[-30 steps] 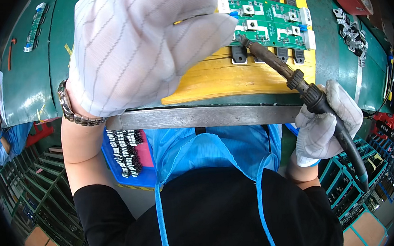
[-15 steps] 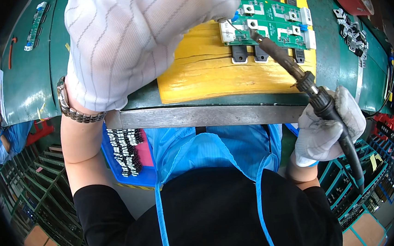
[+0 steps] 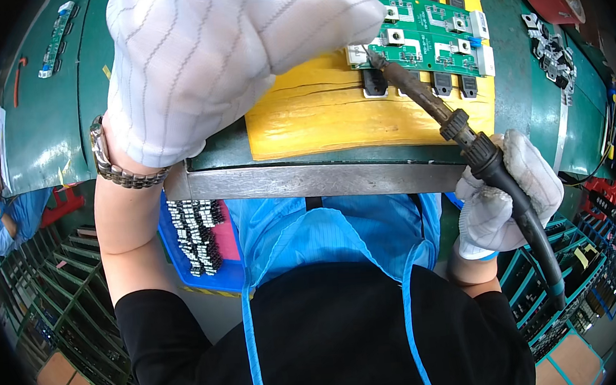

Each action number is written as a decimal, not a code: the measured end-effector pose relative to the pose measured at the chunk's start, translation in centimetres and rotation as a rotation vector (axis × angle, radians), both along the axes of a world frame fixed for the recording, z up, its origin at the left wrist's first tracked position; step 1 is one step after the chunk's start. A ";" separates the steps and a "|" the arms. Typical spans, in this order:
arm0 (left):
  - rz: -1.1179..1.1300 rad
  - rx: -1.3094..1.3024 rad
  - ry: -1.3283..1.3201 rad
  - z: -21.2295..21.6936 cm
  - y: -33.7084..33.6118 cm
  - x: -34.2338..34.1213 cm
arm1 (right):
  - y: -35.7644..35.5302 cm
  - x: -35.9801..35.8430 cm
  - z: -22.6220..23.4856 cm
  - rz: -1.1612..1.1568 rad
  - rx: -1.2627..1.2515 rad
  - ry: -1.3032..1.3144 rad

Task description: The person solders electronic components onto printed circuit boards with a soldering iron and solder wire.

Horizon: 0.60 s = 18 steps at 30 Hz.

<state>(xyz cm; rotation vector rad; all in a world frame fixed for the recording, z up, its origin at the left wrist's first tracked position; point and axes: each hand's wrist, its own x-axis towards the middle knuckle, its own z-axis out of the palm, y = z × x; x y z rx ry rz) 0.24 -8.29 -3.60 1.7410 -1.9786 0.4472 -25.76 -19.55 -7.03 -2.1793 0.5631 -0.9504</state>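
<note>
Soldering iron [image 3: 447,120] tip resting on the near-left corner of the green circuit board [image 3: 429,34].
Right hand [image 3: 507,195] is clenched around the handle; left hand [image 3: 200,60] pinches a thin wire beside the tip. A slip could bridge neighbouring pads or scorch the glove.

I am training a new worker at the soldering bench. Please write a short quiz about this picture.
1. True or false: the right hand holds the soldering iron.
2. The iron's tip meets the green circuit board at its: A) left end B) right end C) middle
3. Fill in: the board lies on a ____ pad.

Key:
1. True; the gloved hand is shut on the iron's dark handle.
2. A; the gloved left hand is raised close to that end.
3. Yellow.
</note>
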 end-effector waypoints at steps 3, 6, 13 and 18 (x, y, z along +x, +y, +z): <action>0.073 -0.068 0.370 -0.2 -0.4 -0.5 | 0.1 0.0 0.1 0.005 0.033 0.006; 0.181 0.316 0.481 1.6 -0.5 -1.3 | 0.0 0.1 0.3 0.007 -0.009 0.080; -0.017 -0.112 0.186 -0.7 -0.4 0.4 | -0.2 -0.3 -0.2 0.001 0.088 0.087; 0.058 0.063 -0.083 1.0 -0.4 -0.6 | 0.0 -0.1 -0.5 -0.057 0.149 -0.013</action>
